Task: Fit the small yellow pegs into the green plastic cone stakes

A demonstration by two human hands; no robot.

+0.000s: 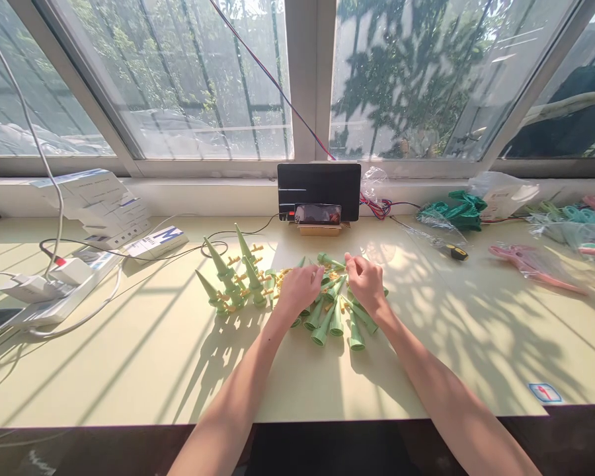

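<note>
My left hand (300, 289) is closed over the left side of a pile of green plastic cones (336, 320); whatever its fingers hold is hidden. Across from it, my right hand (365, 283) is pinched at the narrow end of a green cone (331, 261), whose wide end points left between the hands. Several hollow cones lie under both hands, wide ends toward me. Small yellow pieces (281, 277) show beside my left hand. Left of the pile, several green cones with yellow pegs (235, 291) stand upright, joined to rounded bases.
A black tablet (318, 188) and a phone (318, 213) stand at the back. White boxes (158, 242) and a power strip (74, 291) with cables lie left. On the right are a yellow-black cutter (456, 252), green parts (456, 211) and bagged pink pieces (535, 264).
</note>
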